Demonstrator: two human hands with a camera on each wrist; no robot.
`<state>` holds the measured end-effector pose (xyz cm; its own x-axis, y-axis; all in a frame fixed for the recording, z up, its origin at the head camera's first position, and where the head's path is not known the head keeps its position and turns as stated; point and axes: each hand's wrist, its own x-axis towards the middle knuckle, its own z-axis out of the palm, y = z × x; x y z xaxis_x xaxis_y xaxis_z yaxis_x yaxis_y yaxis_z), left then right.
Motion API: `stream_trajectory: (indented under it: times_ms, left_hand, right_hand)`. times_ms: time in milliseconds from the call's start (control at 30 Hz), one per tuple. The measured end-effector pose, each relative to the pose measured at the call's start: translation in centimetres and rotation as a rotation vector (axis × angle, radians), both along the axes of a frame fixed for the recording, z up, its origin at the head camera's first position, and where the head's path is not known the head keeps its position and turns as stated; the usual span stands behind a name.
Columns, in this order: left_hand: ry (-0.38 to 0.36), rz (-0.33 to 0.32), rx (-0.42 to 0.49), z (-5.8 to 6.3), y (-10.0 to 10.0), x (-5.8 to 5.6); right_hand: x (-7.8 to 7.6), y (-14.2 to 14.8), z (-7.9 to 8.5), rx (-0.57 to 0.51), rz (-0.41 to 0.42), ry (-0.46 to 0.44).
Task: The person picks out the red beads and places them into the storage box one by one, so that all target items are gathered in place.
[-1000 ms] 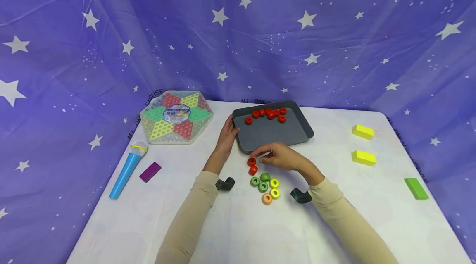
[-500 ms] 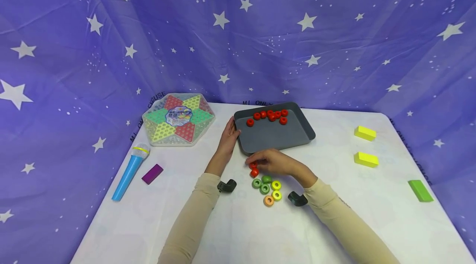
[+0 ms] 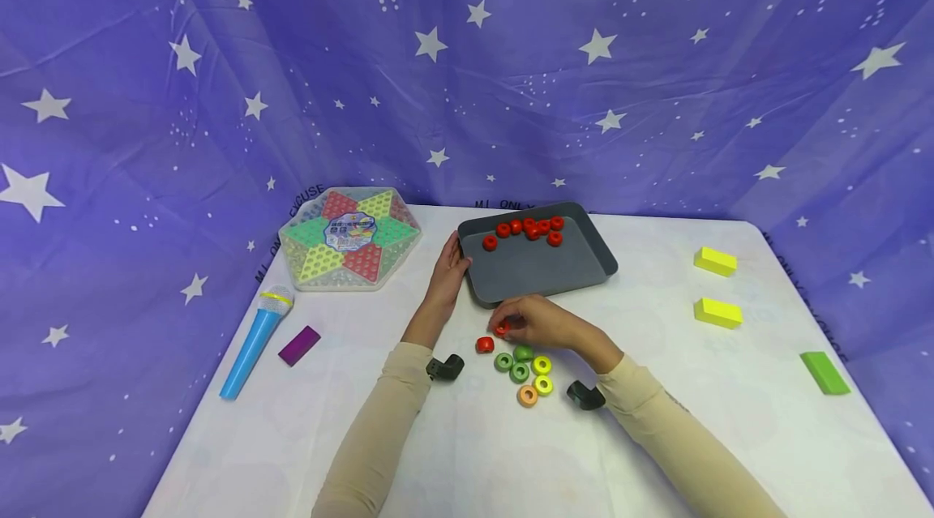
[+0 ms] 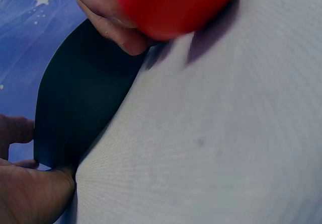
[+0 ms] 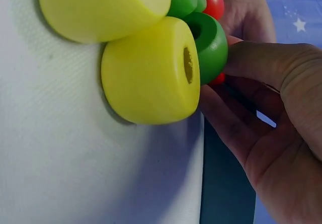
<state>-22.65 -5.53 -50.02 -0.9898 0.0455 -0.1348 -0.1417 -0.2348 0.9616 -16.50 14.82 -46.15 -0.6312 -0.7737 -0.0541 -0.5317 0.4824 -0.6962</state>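
Note:
My left hand (image 3: 445, 279) grips the left side of a dark grey tray (image 3: 533, 268), thumb at the rim. In the left wrist view, its thumb and a fingertip touch the tray's edge (image 4: 80, 98). Just in front of the tray, my right hand (image 3: 536, 322) pinches a red bead (image 3: 501, 329), mostly hidden by the fingers. Another red bead (image 3: 485, 345) lies on the table to its left. Close by are several green beads (image 3: 519, 372), two yellow beads (image 3: 542, 386) and one orange bead (image 3: 528, 396). Several red beads (image 3: 533, 232) sit along the tray's far side.
A Chinese checkers set (image 3: 350, 238) lies at the back left, with a blue toy microphone (image 3: 251, 344) and a purple block (image 3: 299, 346) before it. Two yellow blocks (image 3: 718, 313) and a green block (image 3: 825, 373) lie to the right. A starry purple curtain (image 3: 467, 96) hangs behind the table.
My right hand has come down onto one red bead and taken hold of it. The other red bead has shifted left, apart from it. My left hand stays at the tray.

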Motion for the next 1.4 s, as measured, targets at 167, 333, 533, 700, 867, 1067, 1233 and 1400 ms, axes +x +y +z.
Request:
stream_trajectory:
  times_ms: [167, 333, 533, 700, 867, 1067, 1233, 1400]
  left_hand:
    - [0.016, -0.002, 0.015, 0.0, 0.0, 0.0]
    - [0.033, 0.004, 0.016, -0.4, 0.0, -0.1]
    - [0.015, 0.015, 0.023, -0.5, 0.2, -0.1]
    - [0.002, 0.012, 0.025, -0.5, 0.2, -0.1]
    - [0.000, 0.002, 0.034, -0.4, 0.1, -0.1]
    - [0.035, 0.009, 0.039, -0.6, 0.2, 0.0]
    - [0.056, 0.013, 0.030, -0.7, 0.1, 0.3]
    - [0.034, 0.015, 0.031, -0.6, 0.2, 0.3]
  right_hand:
    - [0.1, 0.5, 0.6, 0.007, -0.023, 0.036]
    - [-0.3, 1.5, 2.1, -0.039, -0.058, 0.052]
    - [-1.4, 3.3, 4.2, -0.053, -0.117, 0.053]
    - [-3.2, 5.4, 5.7, -0.038, -0.221, 0.033]
    - [-5.6, 7.6, 6.3, -0.016, -0.346, -0.023]
    - [-8.9, 9.7, 5.8, 0.054, -0.429, -0.056]
    - [-11.6, 10.5, 5.0, 0.104, -0.450, -0.043]
    - [-13.6, 10.6, 4.2, 0.175, -0.433, 0.023]
